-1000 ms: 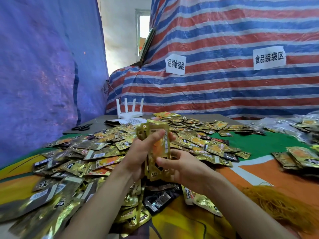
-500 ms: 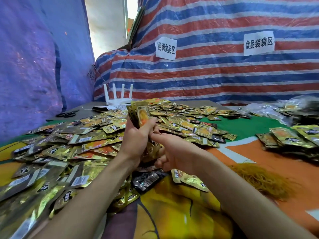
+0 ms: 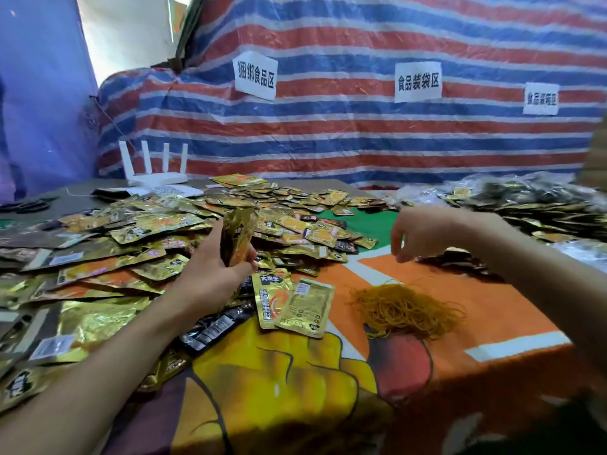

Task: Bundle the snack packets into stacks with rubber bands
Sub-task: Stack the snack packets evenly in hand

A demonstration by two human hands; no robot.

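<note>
Gripping a small stack of gold snack packets (image 3: 237,236) upright, the left hand (image 3: 216,267) has its fingers curled shut around the lower half of it, thumb on the near face, above the front edge of the big loose heap of packets (image 3: 131,244) that covers the left and middle of the table. Right hand (image 3: 423,233) is out to the right, held over the orange part of the printed table cover (image 3: 492,310), fingers loosely spread and pointing down, nothing clearly in them; a band pinched at the tips can't be ruled out, too blurred to tell. Pile of yellow-brown rubber bands (image 3: 405,310) lies on the cover just below and near that hand, not touching it. Two loose packets (image 3: 290,302) lie flat between the left wrist and the bands, one face up, one back up. Another mass of packets (image 3: 542,205) sits far right. White router (image 3: 154,172) with four antennas at back left, striped tarp (image 3: 361,133) behind with three paper signs (image 3: 417,81).
</note>
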